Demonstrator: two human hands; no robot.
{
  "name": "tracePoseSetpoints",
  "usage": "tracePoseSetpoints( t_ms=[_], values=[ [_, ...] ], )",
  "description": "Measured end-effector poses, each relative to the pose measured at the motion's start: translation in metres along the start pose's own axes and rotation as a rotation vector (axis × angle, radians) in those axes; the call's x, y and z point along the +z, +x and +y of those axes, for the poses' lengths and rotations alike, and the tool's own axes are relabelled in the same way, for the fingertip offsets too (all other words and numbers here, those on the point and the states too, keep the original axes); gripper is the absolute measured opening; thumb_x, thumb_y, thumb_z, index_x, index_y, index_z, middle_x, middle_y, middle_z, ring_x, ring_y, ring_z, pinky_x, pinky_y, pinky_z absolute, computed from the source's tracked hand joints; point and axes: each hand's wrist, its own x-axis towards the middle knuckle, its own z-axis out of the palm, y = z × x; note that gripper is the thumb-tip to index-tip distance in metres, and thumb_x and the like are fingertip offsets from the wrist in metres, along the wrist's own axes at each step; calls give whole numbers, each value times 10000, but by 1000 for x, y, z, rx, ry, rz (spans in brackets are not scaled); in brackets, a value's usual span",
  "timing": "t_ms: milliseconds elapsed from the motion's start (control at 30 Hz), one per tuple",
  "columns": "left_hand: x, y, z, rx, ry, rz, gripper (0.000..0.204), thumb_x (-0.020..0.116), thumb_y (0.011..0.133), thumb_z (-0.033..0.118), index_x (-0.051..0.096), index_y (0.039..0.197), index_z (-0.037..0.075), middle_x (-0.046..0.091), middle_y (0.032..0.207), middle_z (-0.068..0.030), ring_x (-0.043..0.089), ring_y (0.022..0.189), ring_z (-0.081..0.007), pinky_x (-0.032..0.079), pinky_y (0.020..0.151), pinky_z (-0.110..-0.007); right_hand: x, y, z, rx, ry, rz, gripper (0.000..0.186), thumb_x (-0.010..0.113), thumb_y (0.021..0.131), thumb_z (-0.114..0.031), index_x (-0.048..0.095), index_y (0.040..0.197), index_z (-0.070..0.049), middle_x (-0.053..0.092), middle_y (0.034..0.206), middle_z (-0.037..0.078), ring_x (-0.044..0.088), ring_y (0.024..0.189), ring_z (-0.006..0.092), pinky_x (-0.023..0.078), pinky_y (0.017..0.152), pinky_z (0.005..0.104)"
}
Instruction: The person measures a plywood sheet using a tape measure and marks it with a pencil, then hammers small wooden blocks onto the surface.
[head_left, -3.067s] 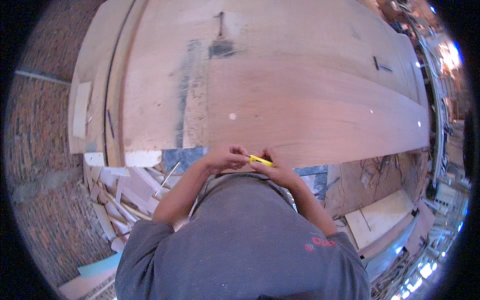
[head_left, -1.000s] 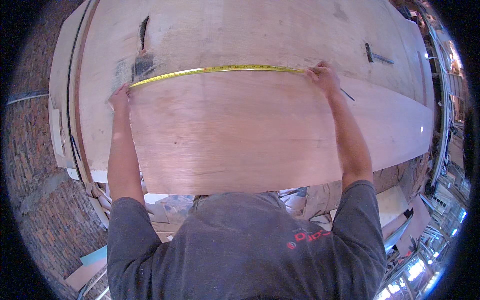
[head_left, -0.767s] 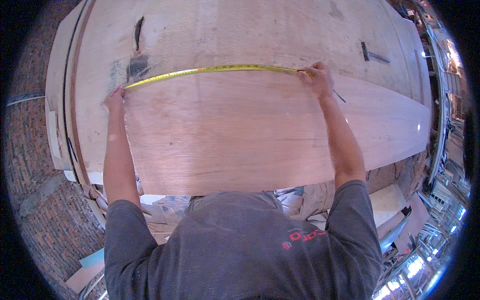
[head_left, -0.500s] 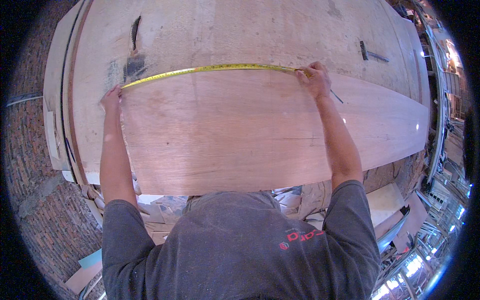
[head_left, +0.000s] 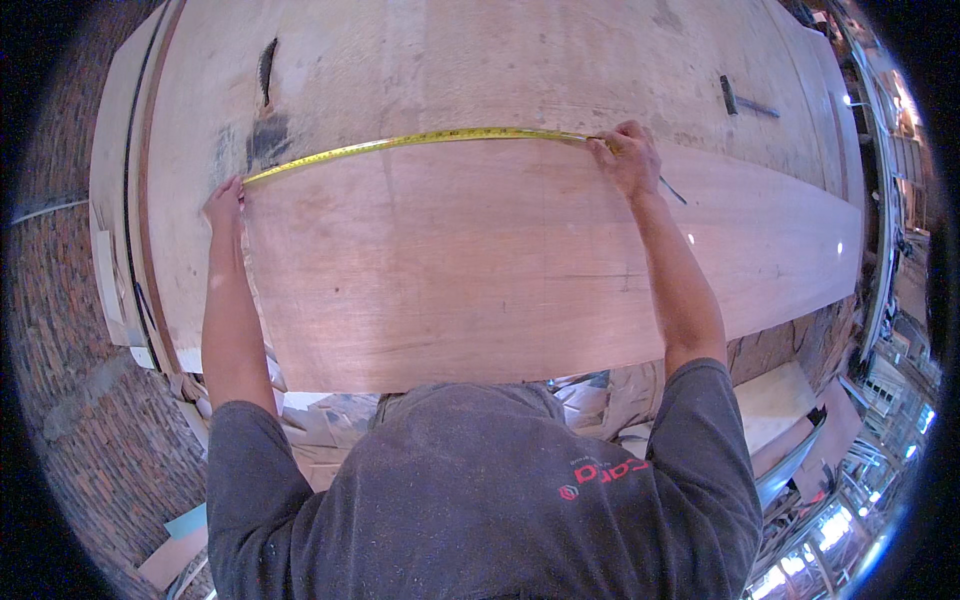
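A yellow tape measure (head_left: pixel 430 136) is stretched along the far edge of a reddish plywood sheet (head_left: pixel 450 260). My left hand (head_left: pixel 224 202) is closed on its left end, at the sheet's far left corner. My right hand (head_left: pixel 630 162) pinches the tape at its right end, over the same far edge. From under that hand juts a thin dark stick (head_left: pixel 673 191), perhaps a pencil; my fingers hide its other end. Whether a tape case sits inside my right hand cannot be made out.
The sheet lies on a larger pale board (head_left: pixel 480 60). A hammer (head_left: pixel 731 97) rests at the far right, and a dark curved object (head_left: pixel 266 72) lies at the far left. Wood scraps (head_left: pixel 780 405) lie below, near right. A brick wall (head_left: pixel 60 330) stands left.
Both hands keep their hold on the tape, which stays along the sheet's far edge. The whole view has shifted very slightly; nothing else visibly moved.
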Motion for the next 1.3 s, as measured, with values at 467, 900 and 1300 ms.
tracePoseSetpoints(
  t_ms=[467, 900, 1300],
  values=[
    [-5, 1, 0, 36, -18, -67, 211, 721, 911, 151, 711, 1091, 42, 650, 803, 14, 561, 674, -71, 412, 580, -221, 1, 1, 2, -31, -27, 22, 201, 734, 820, -374, 790, 907, -202, 629, 944, 33, 603, 965, 264, 517, 819, 400],
    [-10, 12, 0, -28, 6, -69, 276, 741, 899, 181, 696, 1127, 31, 639, 797, 11, 561, 670, -75, 420, 571, -229, -7, 1, -3, 8, 18, -3, 217, 703, 830, -398, 787, 904, -212, 642, 992, 63, 598, 1045, 273, 526, 845, 435],
    [-78, -263, -48, 376, 484, 471, 352, 700, 918, 266, 673, 1049, -60, 697, 943, -169, 652, 893, -284, 498, 849, -416, -1, 3, 4, -99, 74, 118, 236, 766, 817, -332, 780, 941, -132, 655, 961, 137, 600, 976, 309, 501, 866, 421]
  ],
)
